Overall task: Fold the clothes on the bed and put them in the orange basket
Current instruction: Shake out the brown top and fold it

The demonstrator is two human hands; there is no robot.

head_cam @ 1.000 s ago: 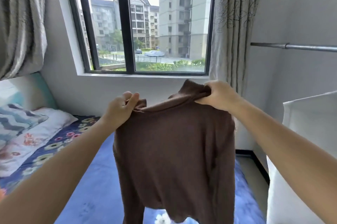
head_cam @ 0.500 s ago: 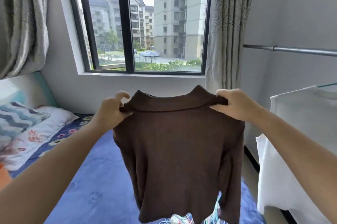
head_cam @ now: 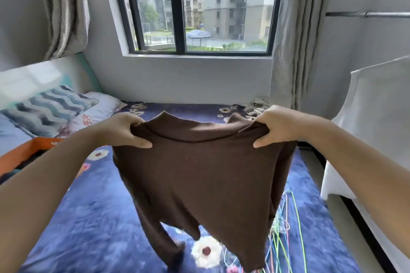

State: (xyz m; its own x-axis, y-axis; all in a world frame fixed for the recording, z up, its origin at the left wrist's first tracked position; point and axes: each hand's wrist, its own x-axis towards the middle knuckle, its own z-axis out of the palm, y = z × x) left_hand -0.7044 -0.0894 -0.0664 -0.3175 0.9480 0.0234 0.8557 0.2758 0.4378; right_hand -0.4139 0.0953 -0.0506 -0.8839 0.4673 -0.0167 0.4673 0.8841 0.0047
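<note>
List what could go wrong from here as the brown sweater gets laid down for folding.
1. The brown sweater hangs from the left hand and right hand by its shoulders only; one sleeve dangles low and could bunch underneath when it lands on the bed.
2. Coloured hangers lie right beside its hem and may snag the knit.
3. The orange basket sits far left, so the folded sweater may come undone on the carry.
</note>
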